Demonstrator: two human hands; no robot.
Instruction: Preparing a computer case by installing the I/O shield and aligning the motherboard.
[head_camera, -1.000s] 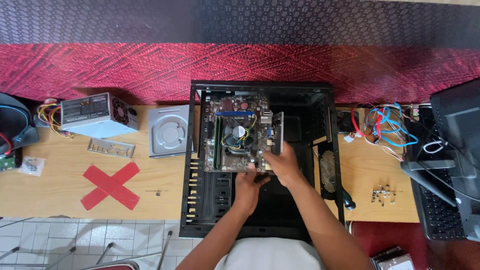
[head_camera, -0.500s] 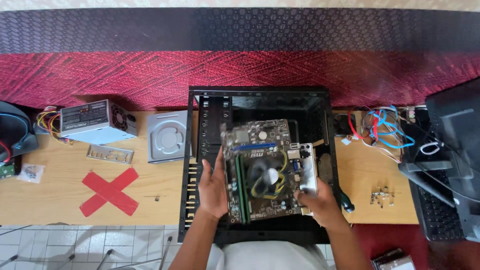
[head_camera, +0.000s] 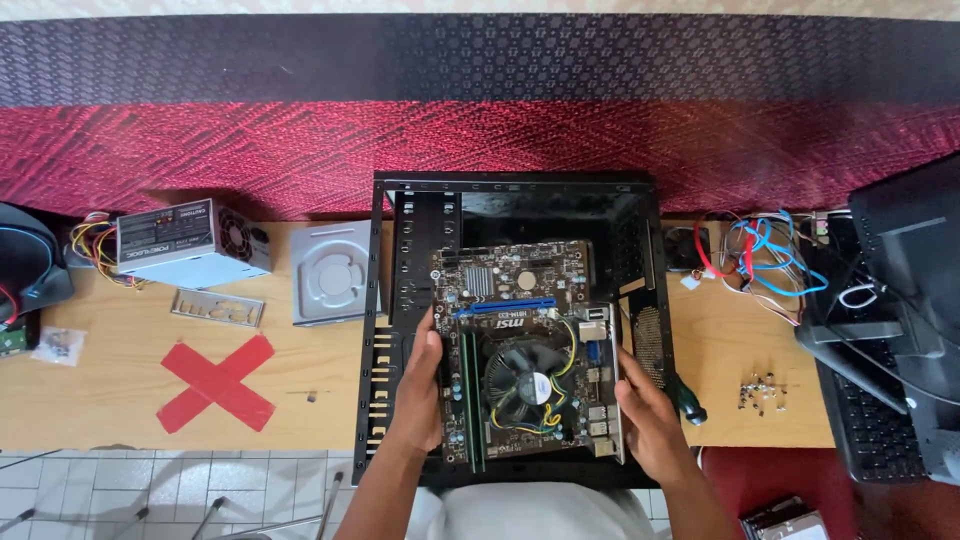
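we hold the dark, square motherboard with a round black cooling fan (head_camera: 527, 355) above the open black metal computer case (head_camera: 515, 200), which lies flat on the light wooden table (head_camera: 120, 380). our left hand (head_camera: 420, 385) has its grip clamped on the board's left edge, thumb on top beside the memory slots. our right hand (head_camera: 648, 415) has its grip clamped on the board's right edge, just beside the silver port block. the board sits over the nearer half of the case, its far edge reaching toward the middle.

left of the case on the table lie a grey metal drive (head_camera: 333, 272), a silver slotted back plate (head_camera: 216, 308), a grey boxy power supply with coloured wires (head_camera: 190, 242), and a red tape cross (head_camera: 217, 382). to the right are a tangle of red, blue and white cables (head_camera: 765, 262), a small heap of screws (head_camera: 762, 390), and a green-handled screwdriver (head_camera: 686, 397) near our right hand.
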